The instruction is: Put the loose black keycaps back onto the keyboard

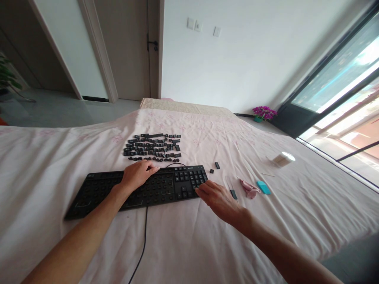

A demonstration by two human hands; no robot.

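Hands over a black keyboard (pixel 139 191), that's the picture, and the keyboard lies flat on a pale pink sheet (pixel 189 244) with faint flower prints, its long side running across the view and its black cable (pixel 143 244) trailing toward the camera. Much of the left and middle of the board looks stripped of keycaps, while the number block at the right end has its caps on. Left hand (pixel 136 174) lies palm down on the top edge near the middle, fingers loosely curled and pointing right, grasping nothing I can make out. Right hand (pixel 220 199) sits at the keyboard's right end, palm down, fingers stretched out flat and relaxed, fingertips touching or just beside the corner of the number block; whether anything is pinched beneath, I cannot tell.

Just behind the board, a spread of loose black keycaps (pixel 154 148) lies in rough rows on the sheet. Two stray keycaps (pixel 214 167) rest to the right of the keyboard. Near the right hand: a small dark piece (pixel 233 194), a crumpled pink cloth (pixel 249 189) and a teal block (pixel 263 187). Further right stands a round white container (pixel 283 159). By the far wall, purple flowers (pixel 264 113) beside the window.
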